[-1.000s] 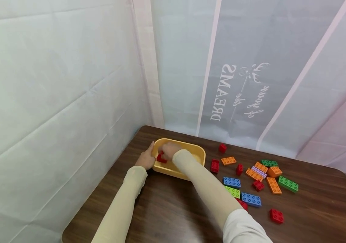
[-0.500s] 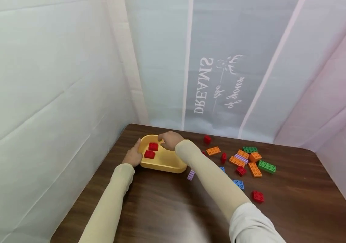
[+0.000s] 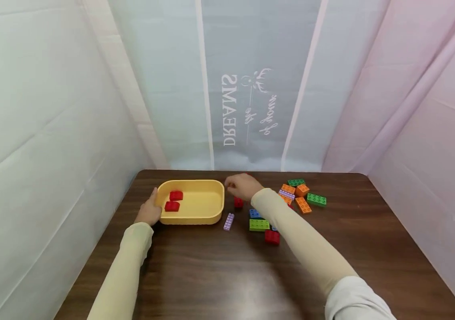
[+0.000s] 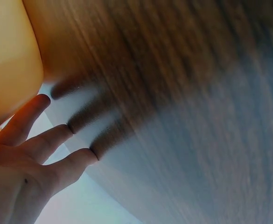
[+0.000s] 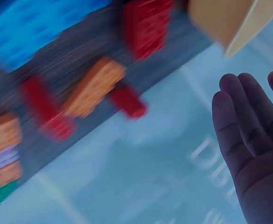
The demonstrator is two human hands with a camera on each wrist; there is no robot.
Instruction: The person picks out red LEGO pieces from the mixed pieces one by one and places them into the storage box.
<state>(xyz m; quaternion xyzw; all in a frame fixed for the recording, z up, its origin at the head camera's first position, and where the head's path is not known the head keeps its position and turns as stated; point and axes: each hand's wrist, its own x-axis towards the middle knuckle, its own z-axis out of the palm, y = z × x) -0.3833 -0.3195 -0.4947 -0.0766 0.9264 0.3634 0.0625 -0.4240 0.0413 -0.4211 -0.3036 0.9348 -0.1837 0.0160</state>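
At the left end of a yellow tray lies my left hand, touching its side. In the left wrist view, the fingers of that hand are spread and fairly straight, against the tray wall and the tabletop. Two red toy bricks, one behind and one in front, sit in the tray's left part. My right hand hovers just right of the tray, above a red brick. Its fingers extend loosely in the right wrist view, and nothing shows in them.
Right of the tray lie a purple brick, a lime green brick, a blue brick and a red brick. Farther right is a cluster with orange and green bricks. Curtains hang behind the dark wooden table.
My right hand has come out of the tray and moved right, leaving two red bricks inside. My left hand stays at the tray's left end. The head view has swung right.
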